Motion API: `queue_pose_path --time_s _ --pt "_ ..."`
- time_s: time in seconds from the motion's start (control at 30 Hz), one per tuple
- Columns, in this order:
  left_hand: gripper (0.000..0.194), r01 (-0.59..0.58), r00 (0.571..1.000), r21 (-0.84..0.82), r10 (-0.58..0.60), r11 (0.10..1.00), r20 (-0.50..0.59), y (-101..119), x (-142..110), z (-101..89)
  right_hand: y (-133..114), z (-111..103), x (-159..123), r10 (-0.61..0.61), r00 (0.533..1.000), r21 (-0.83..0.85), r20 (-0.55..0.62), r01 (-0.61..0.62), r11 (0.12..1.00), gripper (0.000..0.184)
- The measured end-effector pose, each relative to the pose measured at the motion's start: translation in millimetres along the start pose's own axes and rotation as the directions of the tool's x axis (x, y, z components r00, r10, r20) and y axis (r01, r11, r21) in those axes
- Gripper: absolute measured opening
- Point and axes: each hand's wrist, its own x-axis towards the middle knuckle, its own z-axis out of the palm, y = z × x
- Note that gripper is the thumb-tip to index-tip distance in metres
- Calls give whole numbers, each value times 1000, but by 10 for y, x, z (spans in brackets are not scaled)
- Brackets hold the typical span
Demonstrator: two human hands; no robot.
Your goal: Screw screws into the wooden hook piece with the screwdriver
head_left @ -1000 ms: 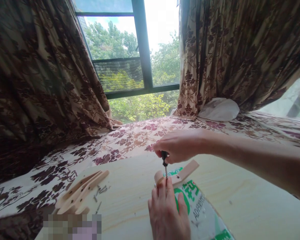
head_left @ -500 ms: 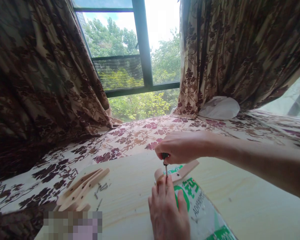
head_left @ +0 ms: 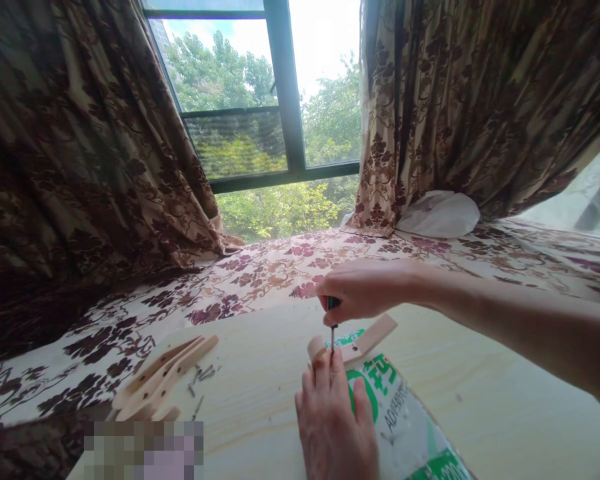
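Observation:
My right hand [head_left: 363, 290] is wrapped round the black handle of a screwdriver [head_left: 333, 327], held upright with its shaft pointing down. The tip meets a pale wooden piece [head_left: 377, 335] at the fingertips of my left hand [head_left: 333, 413]. That hand holds the piece down from the near side, its fingers close together and its thumb apart. The piece has a rounded end at the left, a straight arm at the right and a dark hole. My left fingers hide part of it and the screwdriver's tip. Beneath lies a white and green printed packet [head_left: 405, 427].
Several wooden parts with holes [head_left: 167, 377] lie stacked at the left of the pale wood-grain board [head_left: 245, 400]. Beside them are several loose screws [head_left: 205, 373]. Behind are flowered cloth [head_left: 260, 267], a white bag [head_left: 440, 215], curtains [head_left: 480, 100] and a window [head_left: 283, 93].
My right hand has turned a little on the screwdriver and shifted slightly right. My left hand and the wooden piece stay nearly in place.

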Motion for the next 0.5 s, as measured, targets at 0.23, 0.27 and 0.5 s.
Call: queue_pose_path --time_s 0.23,0.27,0.5 --pt "39 -19 1000 -38 18 999 -15 -62 -61 -19 69 46 -52 -12 996 36 -87 15 999 22" --pt "40 -24 1000 -30 24 999 -14 -70 -70 -23 64 34 -66 -8 996 32 -86 11 999 22" --pt "43 -35 999 10 35 999 6 -61 -44 -75 21 5 -83 -15 996 -6 -87 15 1000 21"
